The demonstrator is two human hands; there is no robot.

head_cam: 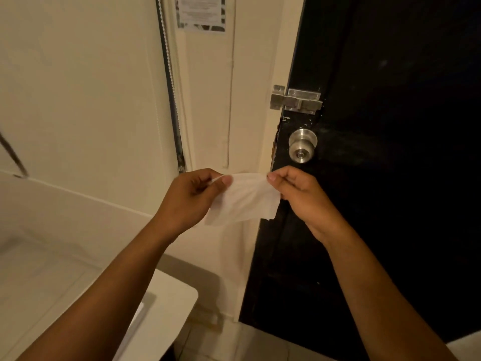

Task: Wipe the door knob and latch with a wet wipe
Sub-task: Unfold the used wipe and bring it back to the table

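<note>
A white wet wipe (246, 199) is stretched flat between my two hands, just below the knob. My left hand (192, 196) pinches its left top corner. My right hand (299, 194) pinches the right top corner. Above the wipe, a round silver door knob (302, 145) sticks out of the black door (390, 178). Higher up, a silver sliding latch (296, 99) spans the door's edge and the cream frame. Neither hand touches the knob or the latch.
A cream wall (78, 100) fills the left side, with a printed notice (201, 13) taped near the top. A white counter with a sink edge (171, 303) stands at lower left. Pale floor tiles (234, 342) lie below the door.
</note>
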